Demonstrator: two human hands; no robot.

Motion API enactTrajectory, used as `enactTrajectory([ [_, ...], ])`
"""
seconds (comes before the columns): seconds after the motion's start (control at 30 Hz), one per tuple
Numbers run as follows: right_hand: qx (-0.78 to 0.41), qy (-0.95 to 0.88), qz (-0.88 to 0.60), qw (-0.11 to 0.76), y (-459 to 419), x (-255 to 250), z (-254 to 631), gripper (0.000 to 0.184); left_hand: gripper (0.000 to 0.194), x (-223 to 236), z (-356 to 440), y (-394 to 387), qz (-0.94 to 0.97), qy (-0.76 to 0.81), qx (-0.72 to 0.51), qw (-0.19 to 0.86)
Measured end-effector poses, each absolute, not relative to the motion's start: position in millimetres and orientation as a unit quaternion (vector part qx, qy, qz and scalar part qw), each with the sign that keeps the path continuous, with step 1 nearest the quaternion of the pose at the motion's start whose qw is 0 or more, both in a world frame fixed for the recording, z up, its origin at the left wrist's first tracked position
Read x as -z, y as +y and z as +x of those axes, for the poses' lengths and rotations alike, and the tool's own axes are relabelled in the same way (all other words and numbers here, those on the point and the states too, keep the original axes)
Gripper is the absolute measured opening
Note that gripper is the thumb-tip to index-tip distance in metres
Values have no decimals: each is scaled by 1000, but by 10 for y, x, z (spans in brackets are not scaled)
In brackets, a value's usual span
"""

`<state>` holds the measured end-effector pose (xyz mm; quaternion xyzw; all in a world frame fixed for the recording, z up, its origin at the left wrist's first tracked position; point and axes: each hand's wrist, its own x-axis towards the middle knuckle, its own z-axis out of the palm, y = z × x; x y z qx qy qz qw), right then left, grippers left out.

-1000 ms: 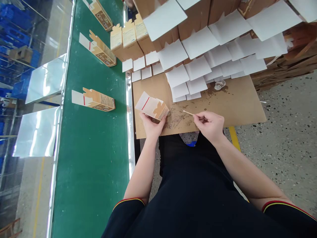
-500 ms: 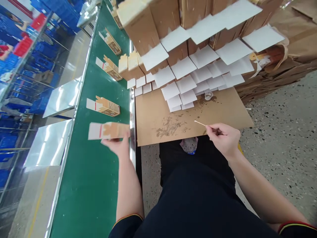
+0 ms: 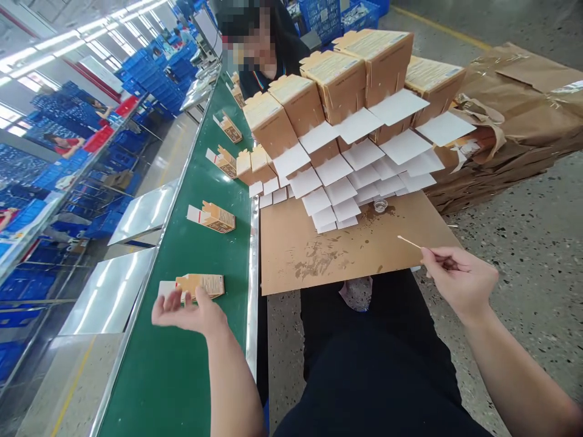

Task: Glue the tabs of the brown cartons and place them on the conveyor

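Observation:
My left hand (image 3: 189, 311) hovers open over the green conveyor belt (image 3: 182, 370), fingers spread, just in front of a small brown carton (image 3: 200, 284) with a white flap lying flat on the belt. My right hand (image 3: 460, 280) pinches a thin wooden stick (image 3: 409, 242), its tip pointing left over the right edge of the glue-stained cardboard sheet (image 3: 319, 255) on my lap. A small clear dish (image 3: 380, 206) sits on the sheet near the stacked cartons.
Rows of brown cartons with open white flaps (image 3: 346, 145) are stacked at the sheet's far edge. More cartons (image 3: 212, 217) lie along the belt. A person (image 3: 259, 54) sits beyond the stack. Flattened brown cardboard (image 3: 514, 133) is piled at right, blue crates at left.
My left hand carried the carton from the cardboard sheet to the belt and let go of it. My right hand with the stick drifted right. The view tilted up.

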<state>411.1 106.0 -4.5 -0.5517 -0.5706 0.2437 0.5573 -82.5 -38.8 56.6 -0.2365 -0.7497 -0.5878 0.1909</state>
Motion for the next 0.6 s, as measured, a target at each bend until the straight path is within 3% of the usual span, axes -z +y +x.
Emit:
enactTrajectory([
  [0.13,-235,-573,-540,570,1116,-31,4095,19,71,-1343,-417,817,-473,-578,658,97],
  [0.27,-222,-582,-520,584,1138,-94,3988,21,103,-1816,-180,2093,-619,-548,563,-12],
  [0.33,-222,-583,-519,584,1119,-117,3961,20,104,-1850,-110,2516,-630,-551,544,-54],
  [0.47,-215,-586,-524,579,1106,-177,3973,16,84,-1807,-65,2646,-613,-555,556,-88],
  [0.6,-204,-597,-517,579,1185,-254,3984,17,83,-1810,-200,1939,-591,-580,559,-29],
])
